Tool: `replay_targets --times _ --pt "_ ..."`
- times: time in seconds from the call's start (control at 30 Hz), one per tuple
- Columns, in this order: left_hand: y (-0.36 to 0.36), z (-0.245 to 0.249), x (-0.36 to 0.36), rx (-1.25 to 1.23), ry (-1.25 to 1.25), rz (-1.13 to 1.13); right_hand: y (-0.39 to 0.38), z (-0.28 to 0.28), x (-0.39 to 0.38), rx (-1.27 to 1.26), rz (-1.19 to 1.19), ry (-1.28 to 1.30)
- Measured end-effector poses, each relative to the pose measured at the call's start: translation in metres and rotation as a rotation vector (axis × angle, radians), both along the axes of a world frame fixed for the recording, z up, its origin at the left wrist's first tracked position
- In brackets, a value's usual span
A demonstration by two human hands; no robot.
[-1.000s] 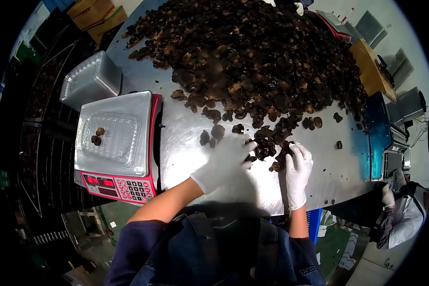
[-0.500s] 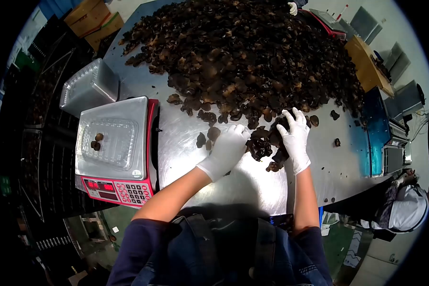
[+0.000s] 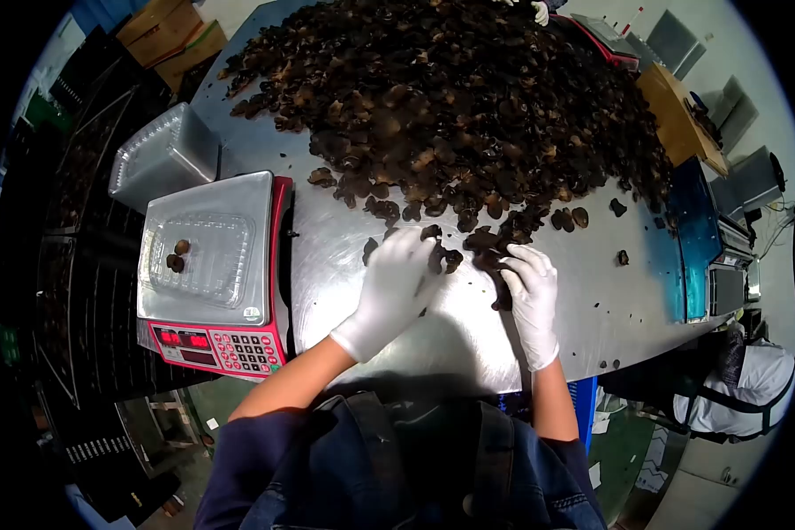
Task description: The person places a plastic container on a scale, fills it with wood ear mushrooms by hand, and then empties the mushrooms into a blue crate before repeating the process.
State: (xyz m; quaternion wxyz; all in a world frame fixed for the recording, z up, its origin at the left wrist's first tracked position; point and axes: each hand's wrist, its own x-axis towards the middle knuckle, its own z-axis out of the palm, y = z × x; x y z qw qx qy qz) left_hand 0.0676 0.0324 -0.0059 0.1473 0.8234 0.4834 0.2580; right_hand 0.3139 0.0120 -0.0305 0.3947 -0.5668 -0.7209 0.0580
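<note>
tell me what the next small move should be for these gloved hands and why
Probably scoop the loose dark pieces between the left hand and right hand and carry them to the clear tray on the scale. The hands flank them beside the big pile, and the tray holds only a few.

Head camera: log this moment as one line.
left hand: on loose mushrooms | right hand: touching them, by pile | tray on scale: few pieces
</note>
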Motion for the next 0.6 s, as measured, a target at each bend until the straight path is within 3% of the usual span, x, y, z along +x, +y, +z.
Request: replay_targets --times 0.1,0.23,0.3,0.37,0.43,0.5,0.6 --pt "-0.029 -0.014 -0.024 -0.035 0.082 0.035 -0.029 0.034 0.006 -0.133 -0.08 0.111" --pt "-0.041 -0.032 -0.04 -0.15 0.113 0.107 -0.112 0.082 0.064 -0.606 0.05 -0.231" --pt "-0.041 -0.038 -0.037 -0.237 0.113 0.162 -0.137 0.099 0.085 -0.755 -0.002 -0.415" --pt "-0.031 -0.042 -0.025 -0.263 0.124 0.162 -0.132 0.094 0.086 -0.691 -0.038 -0.406" --pt "-0.016 -0.043 -0.01 -0.219 0.134 0.172 -0.1 0.071 0.071 -0.514 -0.239 -0.057" --pt "-0.003 -0.04 -0.002 -0.193 0.121 0.173 -0.063 0.045 0.045 -0.368 -0.323 -0.209" --pt "0.006 -0.037 0.003 -0.204 0.101 0.149 -0.02 -0.008 0.025 -0.322 -0.258 -0.208"
